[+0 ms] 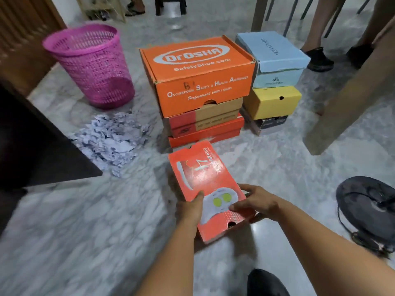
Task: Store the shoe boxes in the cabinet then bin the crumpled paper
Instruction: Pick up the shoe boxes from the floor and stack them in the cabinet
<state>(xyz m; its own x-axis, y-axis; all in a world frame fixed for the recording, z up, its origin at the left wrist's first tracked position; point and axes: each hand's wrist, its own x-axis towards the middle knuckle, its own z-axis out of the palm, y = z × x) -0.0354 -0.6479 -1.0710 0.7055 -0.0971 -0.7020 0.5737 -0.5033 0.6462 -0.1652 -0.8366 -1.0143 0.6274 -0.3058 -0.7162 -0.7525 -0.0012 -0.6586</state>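
Red box sits clamped between your left hand and right hand above the floor, near the stacked boxes, paper and bin.

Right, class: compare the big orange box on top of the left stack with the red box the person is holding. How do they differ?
The big orange box rests on top of a stack; the red box is gripped by the left hand and right hand.
The orange box looks bulkier and deeper; the red box looks slimmer.
The orange box sits level; the red box is tilted.
The orange lid carries a white oval logo; the red lid shows a shoe picture.
Both are closed cardboard shoe boxes.
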